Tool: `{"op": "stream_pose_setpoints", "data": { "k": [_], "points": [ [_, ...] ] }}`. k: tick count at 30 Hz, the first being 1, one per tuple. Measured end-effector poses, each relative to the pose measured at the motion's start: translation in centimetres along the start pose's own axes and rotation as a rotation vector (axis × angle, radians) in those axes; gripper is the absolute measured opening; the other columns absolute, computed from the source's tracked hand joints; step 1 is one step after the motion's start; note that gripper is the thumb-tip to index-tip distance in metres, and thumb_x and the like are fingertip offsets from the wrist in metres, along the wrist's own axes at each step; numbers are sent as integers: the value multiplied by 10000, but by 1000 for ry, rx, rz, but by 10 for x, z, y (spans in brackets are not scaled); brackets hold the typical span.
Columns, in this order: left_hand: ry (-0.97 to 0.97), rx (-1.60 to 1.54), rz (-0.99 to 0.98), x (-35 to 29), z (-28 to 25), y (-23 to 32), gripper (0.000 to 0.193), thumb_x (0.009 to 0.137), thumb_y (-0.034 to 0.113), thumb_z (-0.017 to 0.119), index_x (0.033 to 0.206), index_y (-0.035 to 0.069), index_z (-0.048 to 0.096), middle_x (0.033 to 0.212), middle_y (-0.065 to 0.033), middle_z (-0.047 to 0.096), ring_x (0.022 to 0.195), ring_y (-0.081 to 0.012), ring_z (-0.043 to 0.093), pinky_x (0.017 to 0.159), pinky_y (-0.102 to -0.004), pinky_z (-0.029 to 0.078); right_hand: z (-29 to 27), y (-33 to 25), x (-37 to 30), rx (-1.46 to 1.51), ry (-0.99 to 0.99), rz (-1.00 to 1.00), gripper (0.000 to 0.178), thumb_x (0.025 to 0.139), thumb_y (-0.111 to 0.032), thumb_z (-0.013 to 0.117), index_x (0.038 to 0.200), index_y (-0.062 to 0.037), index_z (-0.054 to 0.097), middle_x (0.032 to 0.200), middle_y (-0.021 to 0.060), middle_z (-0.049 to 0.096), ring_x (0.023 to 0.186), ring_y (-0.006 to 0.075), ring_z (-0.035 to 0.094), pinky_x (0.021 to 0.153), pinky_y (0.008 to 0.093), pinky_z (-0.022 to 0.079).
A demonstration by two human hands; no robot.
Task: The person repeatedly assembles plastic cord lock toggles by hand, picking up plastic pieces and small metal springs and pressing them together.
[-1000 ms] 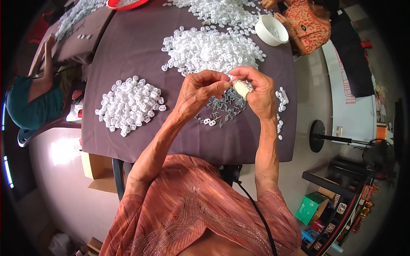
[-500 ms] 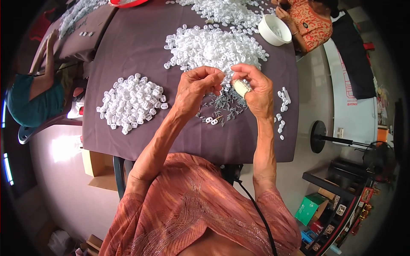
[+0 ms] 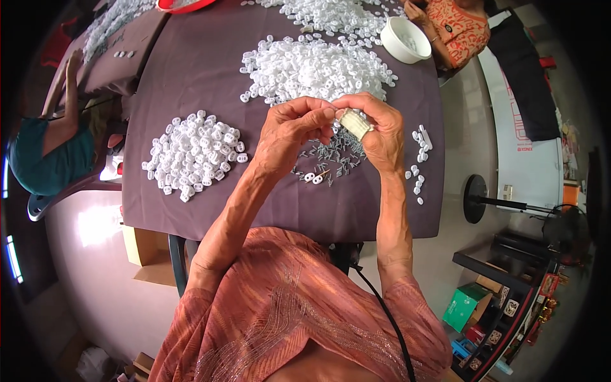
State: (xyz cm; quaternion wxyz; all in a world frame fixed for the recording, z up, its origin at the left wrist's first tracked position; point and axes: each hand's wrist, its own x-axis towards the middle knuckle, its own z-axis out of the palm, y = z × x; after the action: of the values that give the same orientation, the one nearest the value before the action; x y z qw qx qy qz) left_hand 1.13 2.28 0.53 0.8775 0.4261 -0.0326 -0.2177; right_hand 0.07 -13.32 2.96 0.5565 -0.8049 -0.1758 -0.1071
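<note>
1. Your left hand (image 3: 283,130) has its thumb and forefinger drawn narrow; you can't tell from here what, if anything, sits between them.
2. Your right hand (image 3: 384,130) has its fingers curled near the left fingertips, with a cream ribbed piece (image 3: 355,124) at its thumb; whether worn or gripped, you can't tell.
3. Just below lie grey pins (image 3: 344,162) on the counter (image 3: 280,216), white two-holed pieces (image 3: 313,179) beside them; the large white pile (image 3: 318,67) is beyond your hands.
4. The step looks like close fingertip work; your next move probably calls for steady, light pressure and aligned fingertips.
</note>
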Motion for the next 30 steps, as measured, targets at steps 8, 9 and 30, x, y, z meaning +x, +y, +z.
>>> {"op": "stream_pose_setpoints", "data": {
  "k": [8, 9, 30],
  "points": [
    [-21, 53, 4, -1, 1, 6, 152, 796, 106, 608, 874, -24, 596, 685, -46, 575, 608, -105, 535, 582, -228, 443, 0, -2, 5, -21, -12, -160, 240, 688, 3, 458, 876, -3, 606, 803, 48, 593, 722, 108, 545, 659, 220, 420],
    [-21, 52, 4, -1, 2, 7, 152, 796, 106, 608, 874, -24, 596, 685, -46, 575, 608, -105, 535, 582, -228, 443, 0, -3, 5, 36, 8, -108, 232, 692, 8, 455, 873, -1, 600, 805, 51, 594, 727, 107, 546, 664, 221, 422],
    [107, 126, 268, -22, 13, 25, 275, 723, 14, 662, 984, -21, 583, 799, -55, 607, 701, -121, 587, 661, -243, 481, 3, -31, 11, 110, -10, -21, 139, 737, 12, 455, 838, 16, 551, 828, 88, 591, 791, 134, 553, 727, 247, 431]
  ]
}}
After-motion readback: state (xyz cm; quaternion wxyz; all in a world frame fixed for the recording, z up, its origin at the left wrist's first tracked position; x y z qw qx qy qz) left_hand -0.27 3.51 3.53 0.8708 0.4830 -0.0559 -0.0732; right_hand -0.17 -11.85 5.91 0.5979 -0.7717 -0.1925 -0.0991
